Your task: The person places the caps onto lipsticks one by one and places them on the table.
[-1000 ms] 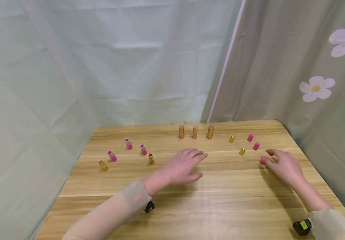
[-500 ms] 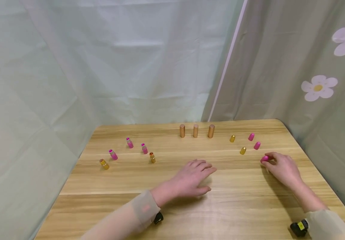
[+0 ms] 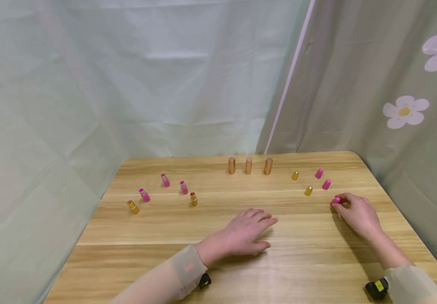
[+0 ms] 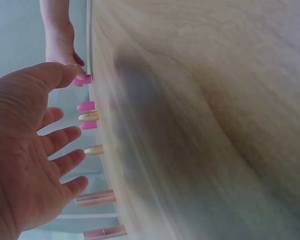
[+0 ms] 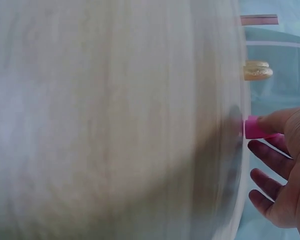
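Note:
On the right of the table, my right hand (image 3: pixel 359 213) pinches a pink bullet-shaped piece (image 3: pixel 336 200) between thumb and index finger. The right wrist view shows that pink piece (image 5: pixel 253 128) standing upright at the tabletop, with the other fingers loosely bent. Beyond the hand are two more pink bullet-shaped pieces (image 3: pixel 326 184) and two gold bullet-shaped pieces (image 3: pixel 308 191), all upright. My left hand (image 3: pixel 245 232) hovers palm down over the middle of the table, fingers spread and holding nothing. Its palm and relaxed fingers (image 4: pixel 65 162) fill the left side of the left wrist view.
Three copper-coloured cylinders (image 3: pixel 248 166) stand near the table's back edge. To the left are several short open-topped tubes, some pink (image 3: pixel 144 195) and some gold (image 3: pixel 133 207). A hanging curtain (image 3: pixel 188 84) borders the wooden table (image 3: pixel 146 261) behind and at both sides.
My left hand has come back toward the near edge and slightly right. The right hand's thumb and index finger have closed around the nearest pink piece, which remains in about the same spot.

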Available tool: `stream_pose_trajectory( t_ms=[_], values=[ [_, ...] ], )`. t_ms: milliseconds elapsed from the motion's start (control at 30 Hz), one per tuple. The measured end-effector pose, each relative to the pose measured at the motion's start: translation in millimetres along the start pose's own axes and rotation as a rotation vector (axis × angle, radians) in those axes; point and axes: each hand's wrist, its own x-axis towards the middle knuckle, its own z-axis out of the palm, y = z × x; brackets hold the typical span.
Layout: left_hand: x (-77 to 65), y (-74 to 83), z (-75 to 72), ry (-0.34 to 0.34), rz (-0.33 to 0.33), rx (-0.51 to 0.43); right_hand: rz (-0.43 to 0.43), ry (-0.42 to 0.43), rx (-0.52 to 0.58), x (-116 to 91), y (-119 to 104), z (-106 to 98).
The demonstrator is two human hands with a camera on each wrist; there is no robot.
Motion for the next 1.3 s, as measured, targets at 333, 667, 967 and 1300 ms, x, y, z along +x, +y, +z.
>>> stream_pose_trajectory(
  t_ms=[333,667,967,1300],
  values=[
    [-7.2,-2.1,-4.9,0.000,-0.031,-0.035,0.063,0.012,0.139,-2,-19,-12],
    [-16.3,-13.4,-17.5,0.068,-0.060,-0.058,0.062,0.039,0.341,-2,-56,-6],
    [-30.5,-31.1,-26.1,0.127,-0.129,-0.084,0.178,-0.014,0.765,1,-94,23],
    [-57.9,-46.5,-44.7,0.258,-0.206,-0.131,0.401,-0.076,1.377,13,-127,52]
  ],
)
